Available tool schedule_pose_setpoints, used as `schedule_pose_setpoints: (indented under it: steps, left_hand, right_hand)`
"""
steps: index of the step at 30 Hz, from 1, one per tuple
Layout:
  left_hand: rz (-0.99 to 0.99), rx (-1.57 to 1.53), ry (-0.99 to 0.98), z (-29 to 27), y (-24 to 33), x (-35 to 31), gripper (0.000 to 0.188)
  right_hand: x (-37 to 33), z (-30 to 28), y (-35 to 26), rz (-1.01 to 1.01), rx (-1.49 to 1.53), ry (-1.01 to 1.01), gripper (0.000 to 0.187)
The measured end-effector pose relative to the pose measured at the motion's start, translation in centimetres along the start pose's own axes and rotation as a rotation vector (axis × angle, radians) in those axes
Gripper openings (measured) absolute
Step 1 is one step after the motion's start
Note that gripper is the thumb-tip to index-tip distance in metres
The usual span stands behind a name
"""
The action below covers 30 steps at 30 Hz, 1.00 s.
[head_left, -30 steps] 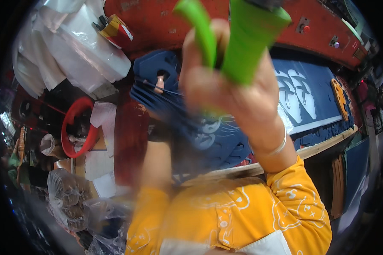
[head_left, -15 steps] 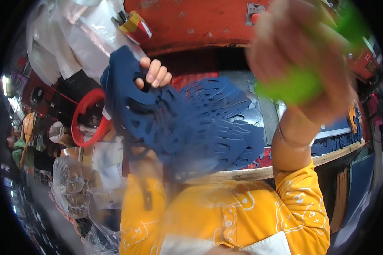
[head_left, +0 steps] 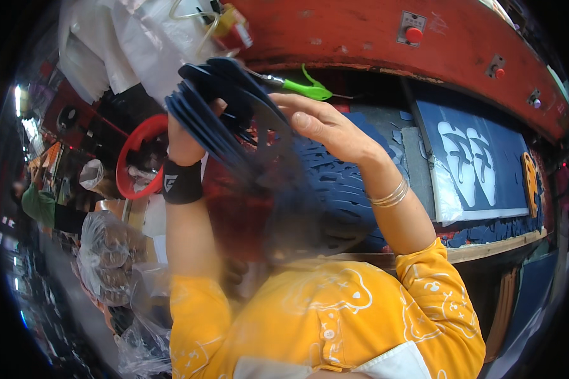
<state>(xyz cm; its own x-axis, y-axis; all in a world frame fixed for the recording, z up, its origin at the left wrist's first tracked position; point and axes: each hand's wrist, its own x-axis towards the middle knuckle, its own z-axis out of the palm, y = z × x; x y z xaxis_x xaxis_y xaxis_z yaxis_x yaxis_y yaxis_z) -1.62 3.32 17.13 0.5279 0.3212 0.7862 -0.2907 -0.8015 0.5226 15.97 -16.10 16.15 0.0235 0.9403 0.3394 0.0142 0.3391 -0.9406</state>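
Note:
My left hand (head_left: 184, 144), with a black band at the wrist, grips a bundle of dark blue cut-out sheets (head_left: 202, 117). The sheets stand tilted and fanned at their edges; their lower part is smeared by motion. At the bundle's right side is my right hand (head_left: 338, 132), fingers stretched toward it and thumb apart. Its fingertips reach the sheets' edge, partly hidden there. Just beyond the right hand lies a bright green air blow gun (head_left: 306, 88). More blue sheets with slots (head_left: 341, 186) lie beneath my right forearm.
A red machine beam (head_left: 335, 38) with red buttons crosses the back. To the right lies a blue board (head_left: 509, 158) with white shoe-shaped pieces, beside an orange piece (head_left: 530, 180). A red ring-shaped rim (head_left: 125, 161) and clear plastic bags (head_left: 107, 252) are at the left. A wooden edge (head_left: 487, 246) runs along the front.
My right hand has let go of the green blow gun and come down left to the bundle. The bundle has been turned more upright in my left hand. The view has shifted.

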Motion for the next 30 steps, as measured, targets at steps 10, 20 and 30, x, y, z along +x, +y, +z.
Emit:
schedule_pose_setpoints:
  steps: [10, 20, 30]
  left_hand:
    - [0.642, 0.737, -0.139, -6.8, -1.2, -1.1, 0.036]
    - [-0.364, -0.433, 0.311, -5.0, -2.2, -4.2, 0.021]
    - [-0.623, -0.634, 0.191, -6.4, -2.2, -9.3, 0.045]
  right_hand:
    - [4.5, 3.7, 1.4, -0.078, -0.423, 0.036, 0.024]
    - [5.1, 9.2, 5.8, -0.203, 0.105, -0.137, 0.092]
    - [7.8, 6.4, 4.0, 0.058, -0.613, -0.025, 0.048]
